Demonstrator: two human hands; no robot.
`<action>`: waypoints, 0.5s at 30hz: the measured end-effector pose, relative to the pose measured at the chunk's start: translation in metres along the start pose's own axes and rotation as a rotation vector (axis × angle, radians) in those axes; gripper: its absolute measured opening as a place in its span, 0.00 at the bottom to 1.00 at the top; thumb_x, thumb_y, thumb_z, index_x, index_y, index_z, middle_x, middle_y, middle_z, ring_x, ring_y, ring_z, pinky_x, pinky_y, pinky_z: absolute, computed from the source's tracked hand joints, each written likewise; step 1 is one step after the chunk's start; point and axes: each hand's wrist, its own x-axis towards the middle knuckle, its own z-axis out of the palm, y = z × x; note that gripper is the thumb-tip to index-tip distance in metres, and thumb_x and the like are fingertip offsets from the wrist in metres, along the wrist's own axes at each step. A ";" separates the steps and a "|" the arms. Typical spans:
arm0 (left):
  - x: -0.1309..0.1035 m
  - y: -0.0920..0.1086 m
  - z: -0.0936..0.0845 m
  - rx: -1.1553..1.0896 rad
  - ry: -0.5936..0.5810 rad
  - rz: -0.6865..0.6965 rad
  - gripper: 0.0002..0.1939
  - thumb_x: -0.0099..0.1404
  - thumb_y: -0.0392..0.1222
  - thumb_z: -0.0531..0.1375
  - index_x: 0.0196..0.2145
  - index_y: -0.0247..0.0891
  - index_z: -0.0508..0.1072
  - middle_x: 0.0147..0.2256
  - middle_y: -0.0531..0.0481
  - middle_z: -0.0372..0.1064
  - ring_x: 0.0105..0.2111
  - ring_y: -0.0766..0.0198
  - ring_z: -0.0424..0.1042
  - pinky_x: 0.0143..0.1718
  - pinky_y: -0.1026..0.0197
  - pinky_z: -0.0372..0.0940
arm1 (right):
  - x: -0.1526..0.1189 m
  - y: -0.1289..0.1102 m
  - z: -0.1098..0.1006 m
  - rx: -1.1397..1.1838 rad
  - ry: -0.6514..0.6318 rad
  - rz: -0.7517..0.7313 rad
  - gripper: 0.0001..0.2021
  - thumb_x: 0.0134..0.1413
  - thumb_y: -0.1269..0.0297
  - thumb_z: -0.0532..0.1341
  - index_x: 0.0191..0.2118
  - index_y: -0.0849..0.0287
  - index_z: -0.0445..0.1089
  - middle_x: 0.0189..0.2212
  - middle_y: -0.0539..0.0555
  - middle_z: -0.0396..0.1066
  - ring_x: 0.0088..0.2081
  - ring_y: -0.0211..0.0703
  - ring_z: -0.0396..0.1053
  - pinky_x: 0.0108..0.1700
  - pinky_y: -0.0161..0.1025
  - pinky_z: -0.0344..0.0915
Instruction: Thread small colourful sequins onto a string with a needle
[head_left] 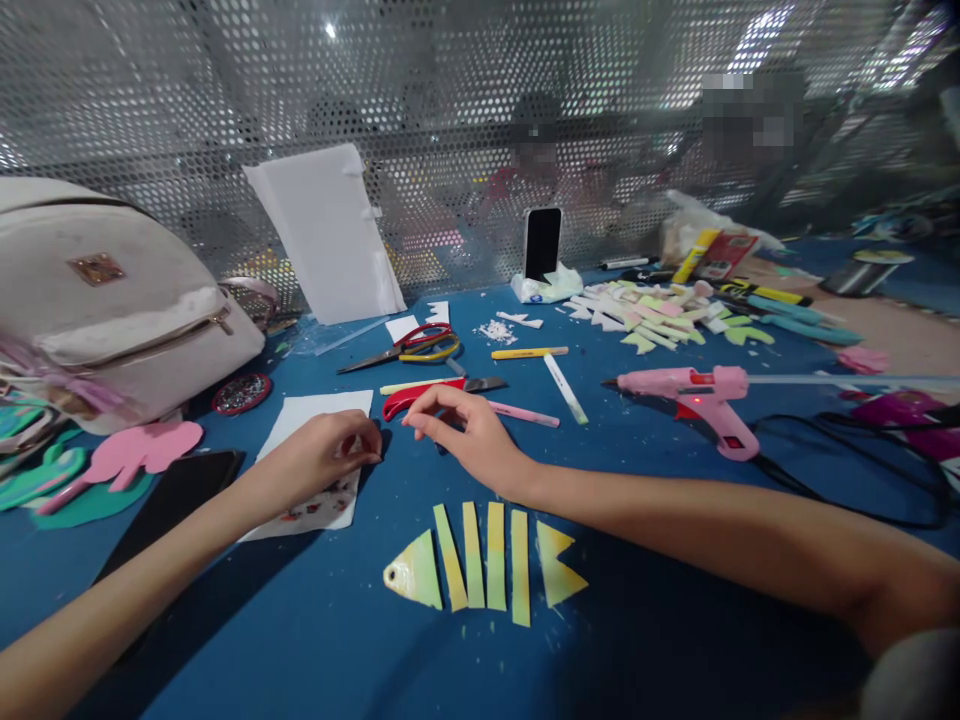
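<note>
My left hand (341,447) is over a white printed sheet (307,405), with its fingers curled and fingertips together. Whether anything small is between them I cannot tell. Facing it is my right hand (472,432), its thumb and fingers bent close together beside a red-handled cutting tool (409,397); any held thing is too small to make out. Below my hands lies a fish shape in pieces: a yellow-green head (416,573) with a dark eye, several narrow strips (496,555) in a row, and a notched tail (559,565). Small gaps separate the pieces.
A pink glue gun (705,390) lies to the right with its cord. Behind are scissors (427,347), a yellow marker (529,353), a heap of cut strips (660,310) and a propped phone (542,243). At left are a white backpack (127,300) and pink cutouts (150,450).
</note>
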 end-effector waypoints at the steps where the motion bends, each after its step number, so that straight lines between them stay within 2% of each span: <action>1: 0.000 0.001 0.000 -0.015 0.011 -0.001 0.06 0.62 0.44 0.62 0.30 0.41 0.77 0.29 0.51 0.75 0.28 0.62 0.70 0.31 0.63 0.63 | 0.000 0.000 0.000 0.000 -0.001 -0.001 0.07 0.63 0.62 0.62 0.36 0.60 0.72 0.33 0.50 0.72 0.35 0.36 0.70 0.37 0.35 0.65; 4: -0.003 0.010 0.002 -0.076 0.078 -0.015 0.06 0.62 0.43 0.62 0.30 0.41 0.77 0.30 0.52 0.75 0.28 0.62 0.71 0.32 0.63 0.64 | 0.001 -0.001 0.000 -0.002 0.000 -0.002 0.07 0.63 0.63 0.62 0.35 0.60 0.71 0.31 0.49 0.71 0.34 0.36 0.70 0.37 0.34 0.64; 8: -0.015 0.034 0.010 -0.187 0.286 -0.071 0.10 0.67 0.47 0.60 0.33 0.39 0.75 0.32 0.50 0.76 0.32 0.61 0.73 0.35 0.63 0.68 | -0.001 -0.004 0.001 -0.042 -0.001 0.001 0.08 0.64 0.63 0.61 0.34 0.60 0.69 0.30 0.48 0.69 0.32 0.35 0.68 0.37 0.34 0.64; 10: -0.024 0.046 0.018 -0.250 0.365 -0.098 0.11 0.67 0.47 0.60 0.32 0.38 0.75 0.31 0.48 0.76 0.30 0.62 0.74 0.31 0.64 0.68 | -0.002 -0.006 0.000 -0.067 -0.012 -0.007 0.08 0.65 0.64 0.59 0.33 0.60 0.68 0.30 0.48 0.68 0.31 0.35 0.66 0.37 0.34 0.64; 12: -0.034 0.053 0.028 -0.377 0.388 -0.140 0.09 0.65 0.46 0.62 0.31 0.38 0.75 0.29 0.49 0.76 0.27 0.63 0.73 0.27 0.65 0.68 | -0.004 -0.007 -0.001 -0.097 -0.044 -0.026 0.08 0.65 0.66 0.57 0.33 0.60 0.67 0.30 0.48 0.67 0.31 0.35 0.65 0.36 0.34 0.63; 15: -0.045 0.054 0.041 -0.542 0.382 -0.179 0.06 0.62 0.42 0.65 0.29 0.39 0.76 0.30 0.49 0.77 0.29 0.64 0.75 0.31 0.65 0.70 | -0.006 -0.006 -0.002 -0.160 -0.144 -0.062 0.07 0.64 0.68 0.56 0.33 0.60 0.66 0.30 0.49 0.66 0.31 0.35 0.64 0.35 0.33 0.62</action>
